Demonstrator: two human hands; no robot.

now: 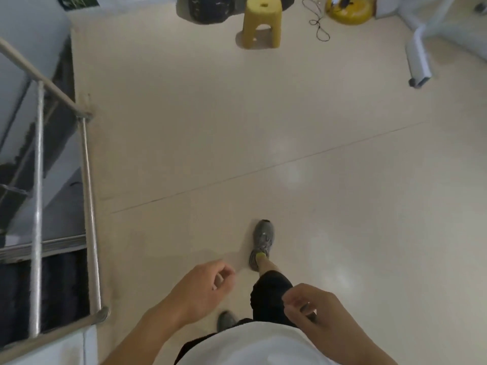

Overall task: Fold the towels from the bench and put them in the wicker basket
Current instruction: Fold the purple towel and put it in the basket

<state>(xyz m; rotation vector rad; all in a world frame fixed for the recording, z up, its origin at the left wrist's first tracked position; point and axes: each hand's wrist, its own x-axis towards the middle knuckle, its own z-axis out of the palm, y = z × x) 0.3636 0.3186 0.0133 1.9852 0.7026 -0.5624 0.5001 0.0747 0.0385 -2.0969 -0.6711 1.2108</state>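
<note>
1. Two hands empty: left hand (204, 288) and right hand (309, 308) hang loosely curled over the pale tiled floor (263, 143);
2. No towels, bench or wicker basket in view;
3. Judgement: towels should prove soft, light, limp; take them by the corners.

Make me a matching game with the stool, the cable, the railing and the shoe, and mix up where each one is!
Things:
1. stool
2. black cable
3. metal railing
4. grey shoe

Places:
A. along the left edge, beside the stairs
B. on the floor at the top, right of the stool
C. on the person's front foot, mid-floor
D. at the top middle, yellow, standing upright

Pairs: 1-D, 2-B, 3-A, 4-C
</note>
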